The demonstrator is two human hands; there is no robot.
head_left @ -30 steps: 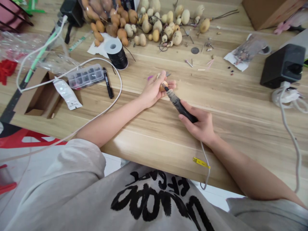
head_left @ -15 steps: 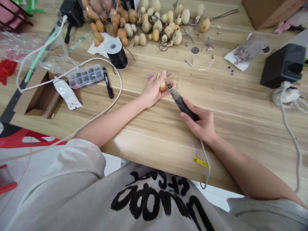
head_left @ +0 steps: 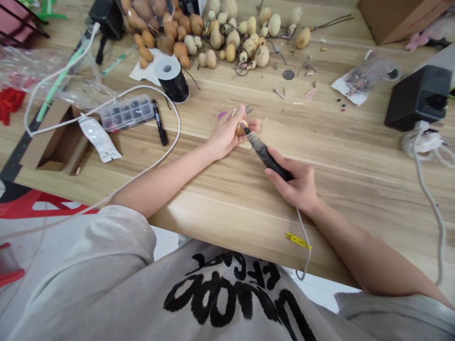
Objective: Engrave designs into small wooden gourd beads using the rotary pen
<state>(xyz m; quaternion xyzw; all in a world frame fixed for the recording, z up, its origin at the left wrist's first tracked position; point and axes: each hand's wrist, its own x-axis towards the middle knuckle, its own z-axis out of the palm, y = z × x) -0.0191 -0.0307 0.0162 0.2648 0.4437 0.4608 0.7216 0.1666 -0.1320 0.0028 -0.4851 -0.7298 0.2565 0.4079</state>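
My left hand (head_left: 227, 130) is closed around a small tan gourd (head_left: 241, 128), much of which the fingers hide. In my right hand (head_left: 296, 182) is a black corded rotary tool (head_left: 268, 158), gripped like a thick pen. The tool's tip meets the gourd's near side, though the exact contact is too small to make out. A pale cord (head_left: 303, 227) with a yellow tag (head_left: 297, 240) runs from the tool's rear over the table edge. Beside my left fingertips lie a purple bit (head_left: 222, 115) and a small grey pointed piece, partly covered.
Several small gourds (head_left: 232, 40) cover the back of the table. A black cord spool (head_left: 173, 80), a compartment box (head_left: 128, 112) and a marker (head_left: 159, 123) lie left. A white cable (head_left: 177, 121) loops there. At right stand a black power unit (head_left: 417, 97) and a bag of small parts (head_left: 366, 76).
My right hand has shifted slightly left, bringing the tool's tip from the gourd's upper right edge onto its surface. My left hand stays in place, holding the gourd.
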